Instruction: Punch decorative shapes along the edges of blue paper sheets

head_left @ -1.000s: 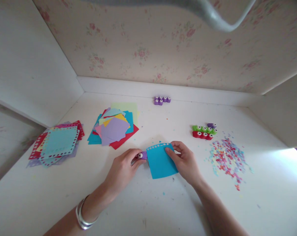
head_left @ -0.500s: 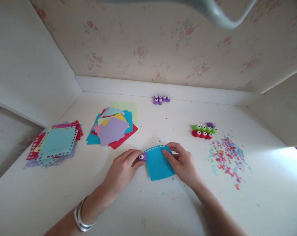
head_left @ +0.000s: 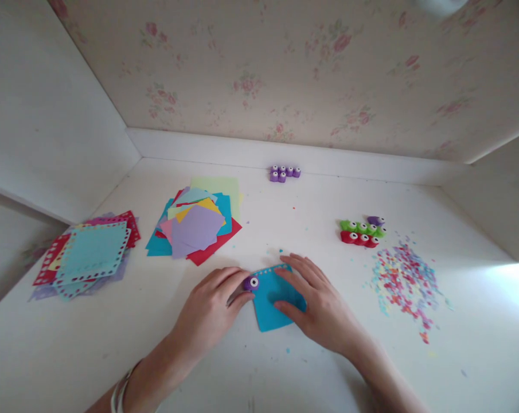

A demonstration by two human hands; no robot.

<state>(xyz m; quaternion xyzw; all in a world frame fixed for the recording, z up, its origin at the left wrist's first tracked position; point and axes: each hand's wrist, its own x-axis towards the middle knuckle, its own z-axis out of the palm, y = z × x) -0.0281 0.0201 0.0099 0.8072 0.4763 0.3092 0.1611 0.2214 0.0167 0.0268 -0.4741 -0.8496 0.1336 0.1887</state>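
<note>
A blue square of paper (head_left: 270, 307) lies on the white table in front of me, with a row of small punched holes along its far edge. My left hand (head_left: 214, 304) grips a small purple craft punch (head_left: 251, 283) between thumb and fingers, at the paper's far left corner. Over the right part of the sheet, my right hand (head_left: 313, 298) rests with fingers spread, thumb and fingertips on or just above the paper. The punch's jaw is hidden, so how far it sits over the edge cannot be made out.
Left lie a stack of hole-edged papers (head_left: 96, 249) and a pile of plain coloured papers (head_left: 199, 229). Several purple punches (head_left: 283, 173) stand near the back wall. Green punches (head_left: 362, 228) and red punches (head_left: 359, 239) sit right, beside scattered confetti (head_left: 405, 281).
The blue paper has come down flat and turned slightly. My right hand has loosened from its edge and spread over it. The punch in my left hand has rotated, its button facing more right.
</note>
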